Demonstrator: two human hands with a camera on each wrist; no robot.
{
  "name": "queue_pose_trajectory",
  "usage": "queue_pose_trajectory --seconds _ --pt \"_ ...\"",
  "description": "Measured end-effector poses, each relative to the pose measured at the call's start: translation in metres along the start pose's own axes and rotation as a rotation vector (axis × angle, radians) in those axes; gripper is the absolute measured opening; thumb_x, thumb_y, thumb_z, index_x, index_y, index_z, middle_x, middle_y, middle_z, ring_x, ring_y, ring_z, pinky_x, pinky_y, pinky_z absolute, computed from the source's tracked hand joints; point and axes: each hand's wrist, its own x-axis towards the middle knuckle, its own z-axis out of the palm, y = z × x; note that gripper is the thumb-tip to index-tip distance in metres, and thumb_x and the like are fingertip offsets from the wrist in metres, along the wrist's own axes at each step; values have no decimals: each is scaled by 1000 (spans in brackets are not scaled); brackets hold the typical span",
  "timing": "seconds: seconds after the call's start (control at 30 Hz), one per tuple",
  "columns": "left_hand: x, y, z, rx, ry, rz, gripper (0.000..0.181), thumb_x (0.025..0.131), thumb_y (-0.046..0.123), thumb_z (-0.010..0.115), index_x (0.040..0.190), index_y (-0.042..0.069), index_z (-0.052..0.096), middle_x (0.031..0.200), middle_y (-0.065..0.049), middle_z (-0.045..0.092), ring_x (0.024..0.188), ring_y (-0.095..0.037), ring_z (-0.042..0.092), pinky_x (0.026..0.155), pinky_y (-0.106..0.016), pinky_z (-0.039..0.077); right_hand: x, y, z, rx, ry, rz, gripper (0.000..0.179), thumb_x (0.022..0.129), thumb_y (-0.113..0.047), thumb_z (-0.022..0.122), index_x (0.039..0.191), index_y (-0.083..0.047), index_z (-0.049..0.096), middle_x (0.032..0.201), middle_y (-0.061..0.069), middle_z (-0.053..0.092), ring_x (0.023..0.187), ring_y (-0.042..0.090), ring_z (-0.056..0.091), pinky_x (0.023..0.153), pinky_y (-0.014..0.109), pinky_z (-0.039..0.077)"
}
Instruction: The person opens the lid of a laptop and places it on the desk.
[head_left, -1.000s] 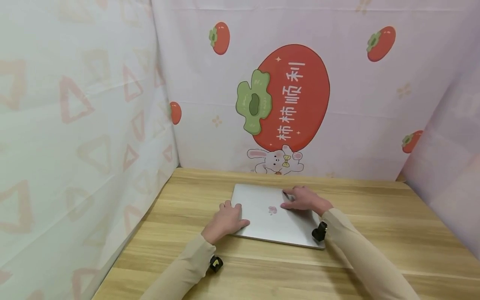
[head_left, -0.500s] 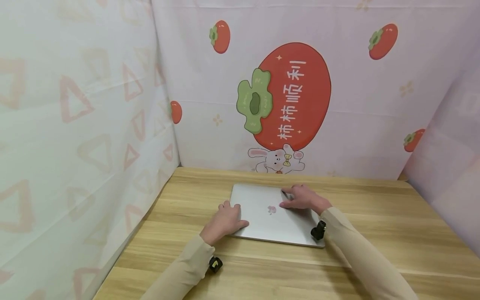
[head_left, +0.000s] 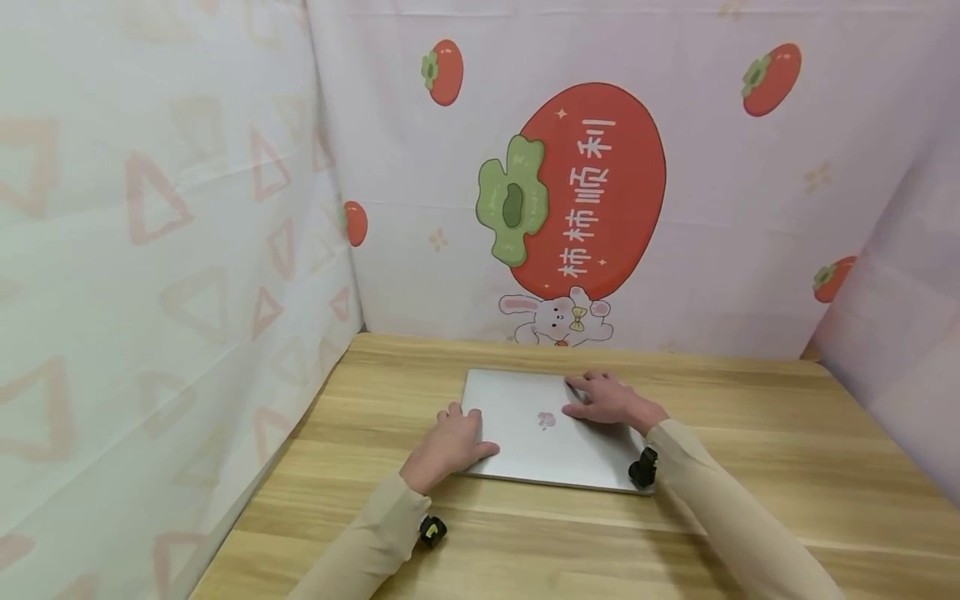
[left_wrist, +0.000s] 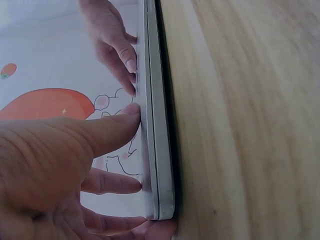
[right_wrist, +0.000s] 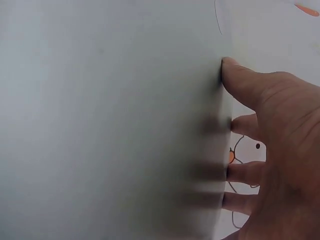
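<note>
A closed silver laptop (head_left: 517,446) with an apple logo lies flat on the wooden table. My left hand (head_left: 452,442) rests at its left side, thumb and fingers spread on the lid. In the left wrist view, the thumb tip and fingertips touch the lid close to the laptop's edge (left_wrist: 159,125), and one finger reaches the corner. On the right half of the lid, the fingertips of my right hand (head_left: 603,398) touch the surface. The right wrist view has its thumb and several fingers set on the lid (right_wrist: 110,110), palm lifted off it.
The wooden table (head_left: 525,550) extends around the laptop. Behind it hangs a white backdrop (head_left: 420,292) printed with persimmons and a rabbit. Fabric walls (head_left: 225,275) close off the left and right sides. Small black cameras (head_left: 432,530) sit at both wrists.
The head view has shifted very slightly. Both hands and the laptop hold the same places relative to each other.
</note>
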Motion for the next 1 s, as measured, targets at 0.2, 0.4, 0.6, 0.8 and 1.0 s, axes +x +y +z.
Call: queue_pose_trajectory --seconds 0.2,0.4,0.6,0.8,1.0 --pt "0 0 -2 -11 -2 18 60 86 48 71 118 -1 59 109 -23 53 89 -31 50 74 -41 49 -8 -3 7 -98 16 -30 68 97 -55 51 152 -18 37 155 23 31 142 49 25 99 81 24" --pt "0 -5 -6 -41 -40 40 59 86 44 73 121 -1 59 113 -24 54 95 -33 53 81 -45 50 -18 -15 13 -168 42 -49 59 103 -44 44 152 -12 37 154 25 31 142 48 26 98 81 26" --pt "-3 -10 -10 -45 -100 69 67 84 45 74 132 1 56 123 -24 52 105 -32 53 88 -47 50 -26 -18 12 -182 40 -60 55 103 -39 46 150 -11 40 154 25 32 140 50 30 100 78 30" --pt "-6 -15 -12 -29 -148 81 72 86 49 71 140 5 51 137 -25 47 118 -33 50 95 -50 50 -38 -26 11 -225 27 -111 54 102 -38 47 147 -8 44 148 26 41 134 51 39 98 70 39" --pt "-8 -18 -15 -15 -180 132 74 87 52 69 142 7 49 140 -25 45 121 -35 49 95 -51 49 -49 -34 12 -313 32 -159 50 102 -37 49 141 -7 50 131 21 54 118 43 53 90 60 49"
